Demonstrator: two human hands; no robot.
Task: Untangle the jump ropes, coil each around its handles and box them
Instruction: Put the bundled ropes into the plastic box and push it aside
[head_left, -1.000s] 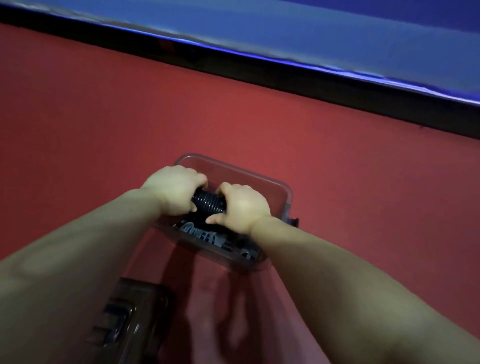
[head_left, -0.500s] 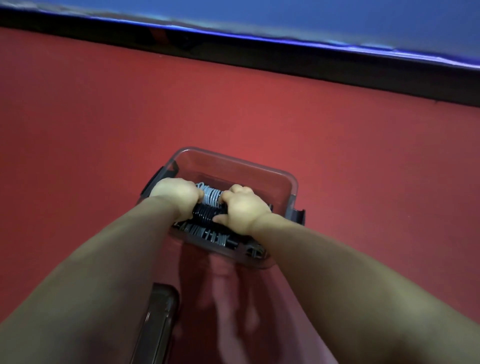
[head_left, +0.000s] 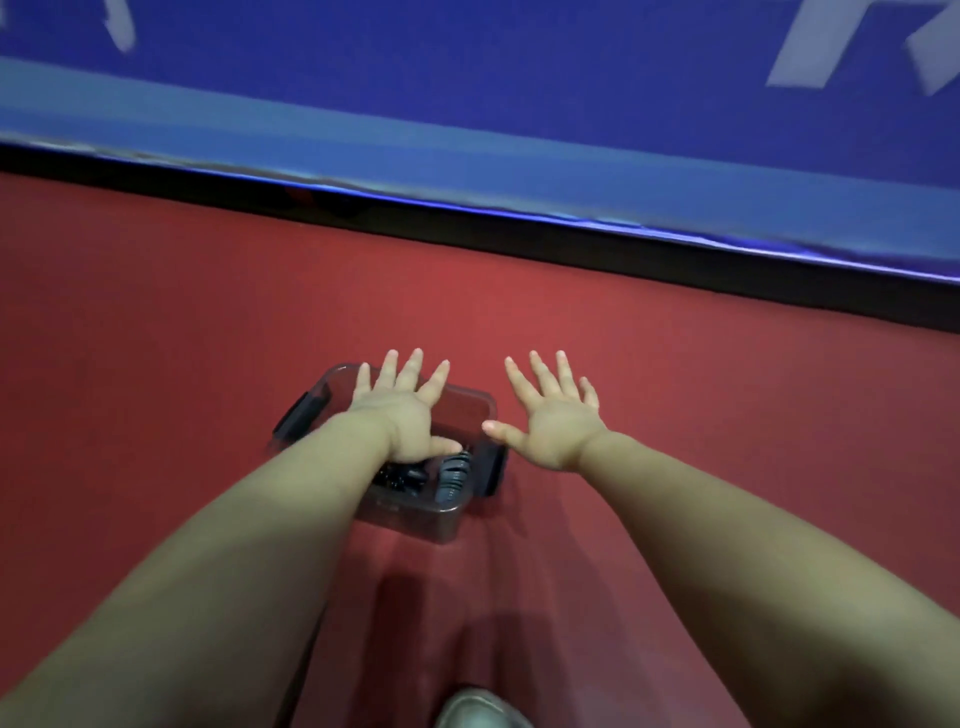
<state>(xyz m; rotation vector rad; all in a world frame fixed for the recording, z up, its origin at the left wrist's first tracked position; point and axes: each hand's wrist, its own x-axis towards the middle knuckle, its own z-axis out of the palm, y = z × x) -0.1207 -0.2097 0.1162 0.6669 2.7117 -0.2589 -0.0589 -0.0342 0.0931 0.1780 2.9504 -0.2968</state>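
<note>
Jump ropes (head_left: 448, 475), coiled, black and grey: lay inside clear plastic box (head_left: 415, 525), toward its near right end. Box stood on red floor (head_left: 156, 364). Left hand (head_left: 402, 415) was spread flat above box, fingers straight, holding nothing. Right hand (head_left: 550, 421) likewise spread, just right of box. Blue barrier (head_left: 467, 104) ran along far side; shoe (head_left: 478, 709) at near edge.

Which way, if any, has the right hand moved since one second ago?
Yes. The right hand let go of the coiled rope and moved right, off the clear box; it is now open beside it.
</note>
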